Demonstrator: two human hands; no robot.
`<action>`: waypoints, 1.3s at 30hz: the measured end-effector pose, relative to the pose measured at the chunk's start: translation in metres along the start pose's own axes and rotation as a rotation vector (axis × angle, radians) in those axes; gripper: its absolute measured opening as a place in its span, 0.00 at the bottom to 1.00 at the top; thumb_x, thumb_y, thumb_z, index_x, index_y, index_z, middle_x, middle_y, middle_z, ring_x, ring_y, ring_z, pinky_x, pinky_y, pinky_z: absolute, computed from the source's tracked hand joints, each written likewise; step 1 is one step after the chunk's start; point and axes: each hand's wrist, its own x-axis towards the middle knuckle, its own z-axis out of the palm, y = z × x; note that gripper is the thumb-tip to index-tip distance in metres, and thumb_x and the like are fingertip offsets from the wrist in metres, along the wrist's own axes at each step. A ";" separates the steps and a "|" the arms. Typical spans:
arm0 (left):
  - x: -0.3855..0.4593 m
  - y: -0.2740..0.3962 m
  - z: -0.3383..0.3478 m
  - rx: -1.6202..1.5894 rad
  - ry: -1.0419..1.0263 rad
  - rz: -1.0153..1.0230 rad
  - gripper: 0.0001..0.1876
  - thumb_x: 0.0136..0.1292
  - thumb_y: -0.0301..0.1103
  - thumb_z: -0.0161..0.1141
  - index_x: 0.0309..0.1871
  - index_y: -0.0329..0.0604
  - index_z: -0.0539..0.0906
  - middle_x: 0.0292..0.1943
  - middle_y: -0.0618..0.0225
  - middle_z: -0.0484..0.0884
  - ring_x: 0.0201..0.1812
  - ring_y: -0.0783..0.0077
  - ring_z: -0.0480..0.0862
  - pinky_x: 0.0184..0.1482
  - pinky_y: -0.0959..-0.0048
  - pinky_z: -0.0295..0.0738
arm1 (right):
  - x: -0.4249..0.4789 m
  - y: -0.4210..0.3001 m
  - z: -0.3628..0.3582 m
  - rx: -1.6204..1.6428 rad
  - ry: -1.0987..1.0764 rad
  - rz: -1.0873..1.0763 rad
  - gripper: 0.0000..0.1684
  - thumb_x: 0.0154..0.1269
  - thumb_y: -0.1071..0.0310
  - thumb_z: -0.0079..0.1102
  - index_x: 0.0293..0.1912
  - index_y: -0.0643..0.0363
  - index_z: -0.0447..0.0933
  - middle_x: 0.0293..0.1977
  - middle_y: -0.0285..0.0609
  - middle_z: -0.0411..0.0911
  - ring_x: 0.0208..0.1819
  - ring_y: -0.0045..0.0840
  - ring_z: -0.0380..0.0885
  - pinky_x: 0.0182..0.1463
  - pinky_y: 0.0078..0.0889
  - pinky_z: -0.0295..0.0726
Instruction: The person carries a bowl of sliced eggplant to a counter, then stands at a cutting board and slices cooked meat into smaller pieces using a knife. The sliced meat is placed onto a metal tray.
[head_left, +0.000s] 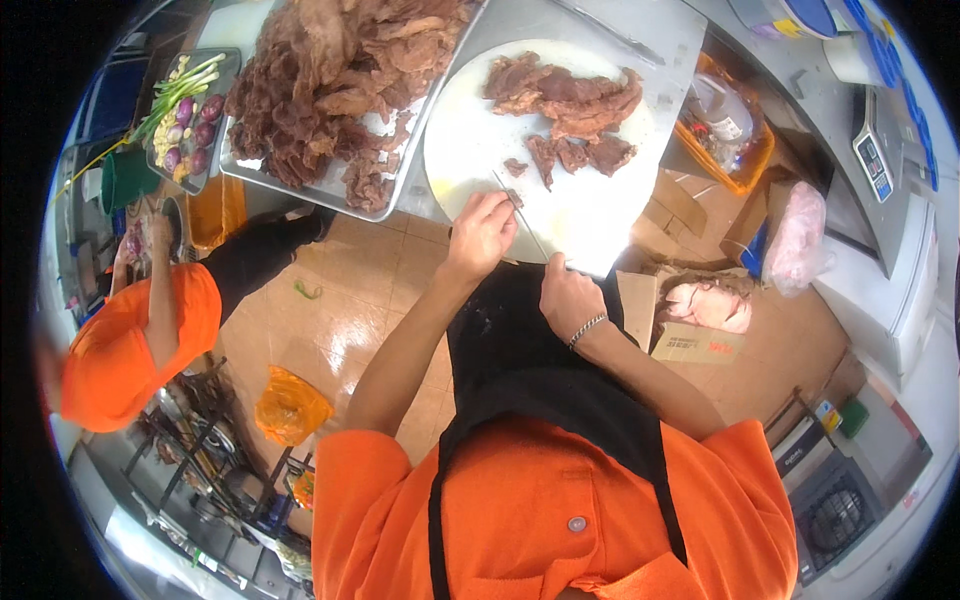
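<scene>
My right hand (568, 300) grips the handle of a knife. Its thin blade (531, 225) lies slantwise over the near side of a round white cutting board (469, 127). At the blade, the fingertips of my left hand (484, 231) pinch a small piece of brown meat (516, 198), partly covered by the fingers. A loose scrap of meat (514, 166) rests just beyond the knife tip. Farther back on the board are several torn pieces (574, 155) and a larger heap of brown cooked-looking meat slabs (570, 97).
A metal tray (315, 191) piled with meat stands left of the board. Beyond it, a smaller tray (196, 178) holds onions and garlic. A co-worker (142, 337) in orange works at left. An orange crate (761, 169) and an open cardboard box (697, 349) are at right.
</scene>
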 end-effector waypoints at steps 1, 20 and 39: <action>-0.002 0.001 -0.001 0.003 -0.009 -0.009 0.10 0.52 0.20 0.65 0.40 0.37 0.86 0.45 0.63 0.85 0.42 0.56 0.84 0.42 0.60 0.83 | -0.001 0.001 0.005 0.007 -0.004 0.016 0.14 0.72 0.69 0.46 0.50 0.70 0.66 0.32 0.65 0.84 0.37 0.53 0.88 0.40 0.52 0.88; -0.016 -0.005 -0.018 -0.019 0.001 -0.001 0.11 0.50 0.17 0.65 0.39 0.36 0.85 0.42 0.61 0.85 0.43 0.53 0.83 0.44 0.61 0.83 | -0.014 -0.016 0.004 -0.027 -0.048 -0.023 0.14 0.72 0.70 0.47 0.50 0.70 0.66 0.33 0.65 0.84 0.37 0.53 0.88 0.43 0.51 0.87; 0.048 0.011 0.009 -0.124 -0.293 -0.282 0.31 0.52 0.19 0.66 0.64 0.34 0.78 0.61 0.51 0.74 0.45 0.61 0.87 0.46 0.66 0.83 | -0.015 0.074 -0.002 0.461 0.170 -0.102 0.20 0.78 0.61 0.46 0.47 0.73 0.73 0.22 0.67 0.79 0.24 0.58 0.82 0.33 0.59 0.82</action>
